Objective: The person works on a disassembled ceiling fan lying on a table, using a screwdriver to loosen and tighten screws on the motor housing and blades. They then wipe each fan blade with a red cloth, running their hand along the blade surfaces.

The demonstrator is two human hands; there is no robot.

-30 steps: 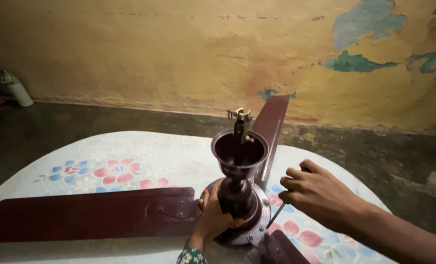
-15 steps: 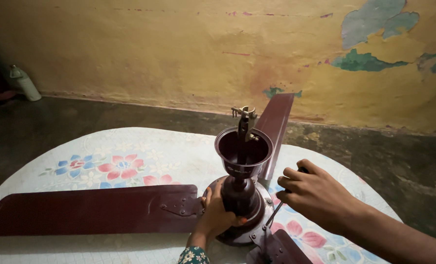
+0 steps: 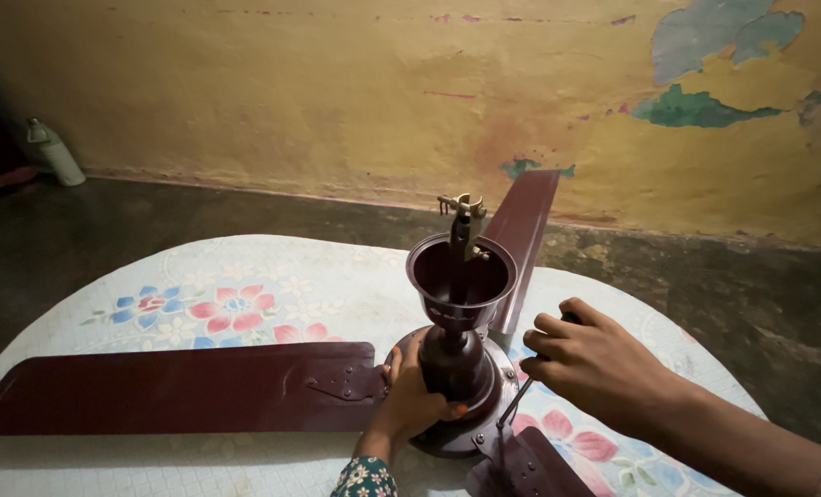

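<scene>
A yellow plastered wall (image 3: 337,83) with patches of peeled green and blue paint backs a dark bare floor (image 3: 198,216). On the floor stands a round worktop (image 3: 244,285) covered in a white cloth printed with red and blue flowers. Across it lies a maroon ceiling fan (image 3: 452,364), its motor near the worktop's near edge, one long blade (image 3: 171,387) stretching left, another (image 3: 521,235) pointing away toward the wall, a third (image 3: 530,465) toward the camera. A cup-shaped canopy (image 3: 461,276) sits on the upright rod above the motor.

The left hand (image 3: 410,400) wraps the motor housing, its grip closed around the hub. The right hand (image 3: 599,364) is clenched on a screwdriver (image 3: 521,400), the shaft slanting down to the motor's rim.

A small white bottle (image 3: 56,152) stands against the wall at far left.
</scene>
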